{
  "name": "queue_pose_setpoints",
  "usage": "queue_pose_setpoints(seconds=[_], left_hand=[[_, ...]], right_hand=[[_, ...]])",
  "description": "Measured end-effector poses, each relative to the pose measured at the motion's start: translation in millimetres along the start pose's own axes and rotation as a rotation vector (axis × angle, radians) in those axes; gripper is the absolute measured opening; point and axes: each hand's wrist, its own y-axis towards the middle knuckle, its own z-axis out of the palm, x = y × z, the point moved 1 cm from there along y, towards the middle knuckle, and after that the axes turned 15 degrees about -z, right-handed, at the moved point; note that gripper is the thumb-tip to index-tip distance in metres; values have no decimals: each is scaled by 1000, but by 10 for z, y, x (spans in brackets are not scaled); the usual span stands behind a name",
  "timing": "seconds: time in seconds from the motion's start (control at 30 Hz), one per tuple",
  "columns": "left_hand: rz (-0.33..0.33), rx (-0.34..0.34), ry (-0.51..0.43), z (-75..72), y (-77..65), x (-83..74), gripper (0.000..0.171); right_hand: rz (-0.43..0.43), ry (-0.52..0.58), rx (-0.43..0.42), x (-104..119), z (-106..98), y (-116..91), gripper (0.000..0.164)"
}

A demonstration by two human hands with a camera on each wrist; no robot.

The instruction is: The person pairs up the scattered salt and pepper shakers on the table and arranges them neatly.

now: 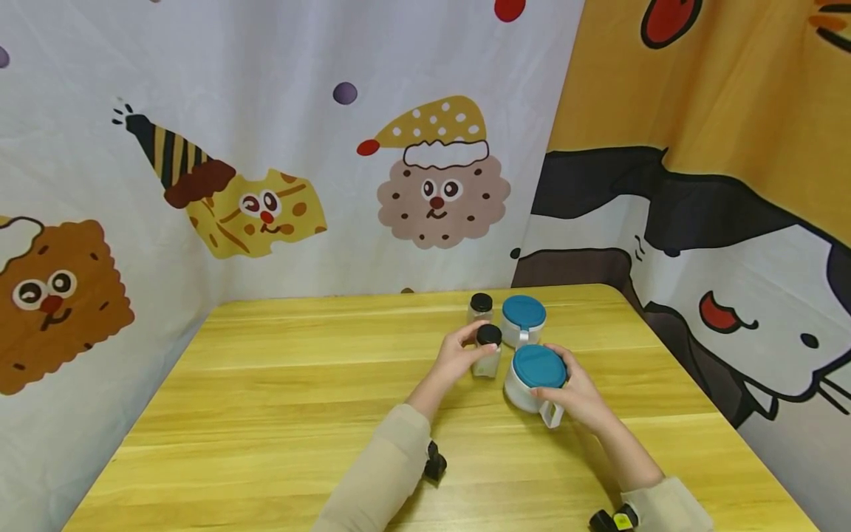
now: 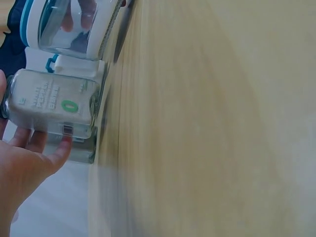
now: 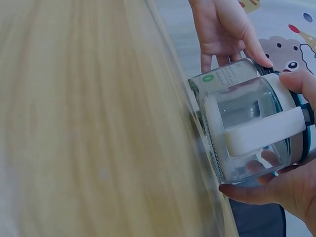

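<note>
Over the right half of the tabletop (image 1: 266, 406), the left hand (image 1: 456, 359) clamps its grip on the nearer black-lidded jar (image 1: 488, 363), the right hand (image 1: 577, 391) on the nearer blue-lidded jug (image 1: 535, 368), apparently a positioning step, calling for level seating before release.

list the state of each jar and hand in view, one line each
Front blue-lidded jar: lid on, gripped by the right hand
Rear blue-lidded jar: lid on, upright on the table, not held
Front black-lidded jar: lid on, upright, gripped by the left hand
Rear black-lidded jar: lid on, upright, not held
Left hand: holding a jar
Right hand: holding a jar
</note>
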Motion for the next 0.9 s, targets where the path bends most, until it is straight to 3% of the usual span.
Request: queue_pose_setpoints(seconds=[0.6,0.9], left_hand=[[8,-7,-49,-108,-76,-45,48],[-1,-9,-60,-216,-373,-360,46]], right_hand=[[18,8,-64,161,22,20,93],[32,24,-89,230,32,32,93]])
